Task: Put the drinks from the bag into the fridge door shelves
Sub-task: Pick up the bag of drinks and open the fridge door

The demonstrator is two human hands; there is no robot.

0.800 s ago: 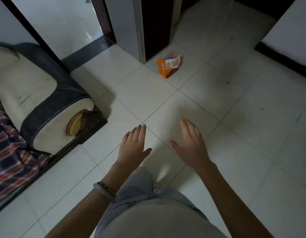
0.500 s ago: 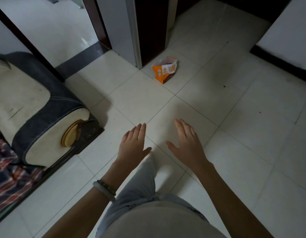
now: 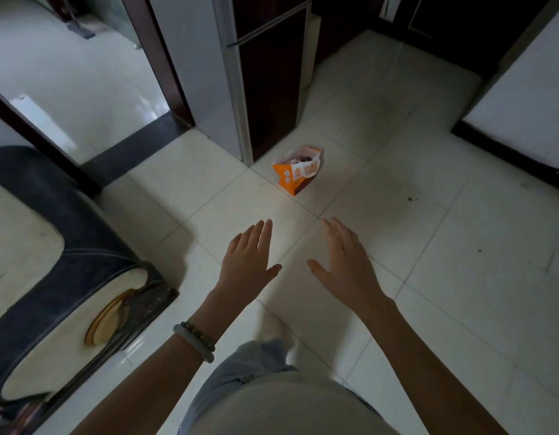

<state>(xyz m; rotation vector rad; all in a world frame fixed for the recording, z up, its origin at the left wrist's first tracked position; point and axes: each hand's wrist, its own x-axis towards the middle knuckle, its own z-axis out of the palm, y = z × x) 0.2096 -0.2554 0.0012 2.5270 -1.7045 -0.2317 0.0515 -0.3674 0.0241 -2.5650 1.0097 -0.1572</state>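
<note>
An orange and white bag (image 3: 298, 171) stands on the tiled floor right in front of the fridge (image 3: 265, 73), whose dark doors are closed. Something dark shows in the bag's open top; I cannot tell what it is. My left hand (image 3: 248, 259) and my right hand (image 3: 344, 262) are stretched out side by side over the floor, fingers straight, holding nothing. Both hands are well short of the bag.
A cream and dark sofa arm (image 3: 61, 277) stands close on the left. A doorway with a dark threshold (image 3: 137, 142) opens left of the fridge. A white wall with dark skirting (image 3: 507, 146) runs on the right.
The fridge and the bag have come nearer and more of the fridge front shows. Both hands stay open and held out in front, slightly farther apart.
</note>
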